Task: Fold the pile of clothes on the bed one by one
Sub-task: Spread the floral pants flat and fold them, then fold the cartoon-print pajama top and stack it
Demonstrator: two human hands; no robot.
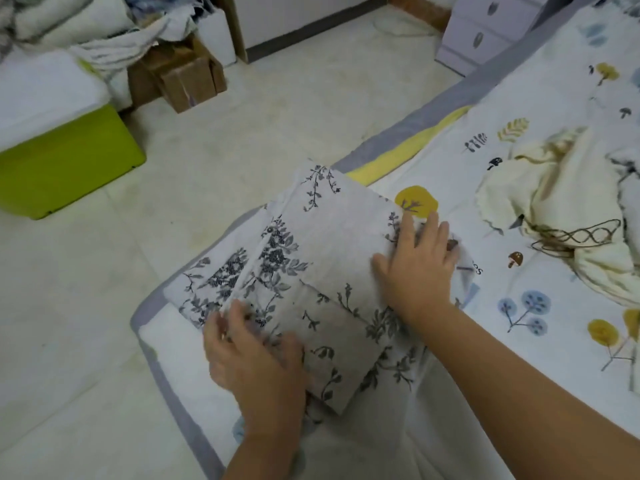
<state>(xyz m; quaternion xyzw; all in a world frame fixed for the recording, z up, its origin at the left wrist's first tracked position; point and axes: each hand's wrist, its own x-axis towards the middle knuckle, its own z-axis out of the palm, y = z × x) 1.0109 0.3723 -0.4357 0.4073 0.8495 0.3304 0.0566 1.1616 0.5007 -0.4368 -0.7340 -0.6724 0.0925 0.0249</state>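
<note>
Head view: floral garment pressed flat at the bed corner

Head view, frame centre: the folded floral garment [311,282] lies on the bed [519,341] corner. The right hand [419,265], fingers straight, presses its far edge, probably smoothing the fold. The left hand [256,355] curls over the near edge, steadying it. A crumpled cream garment [554,202] waits at right.

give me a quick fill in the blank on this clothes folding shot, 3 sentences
1. The floral garment under both hands lies at the corner of the ____.
2. The right hand lies ____ on the garment, fingers straight.
3. The storage box on the floor is ____ in colour.

Missing words: bed; flat; green
</note>
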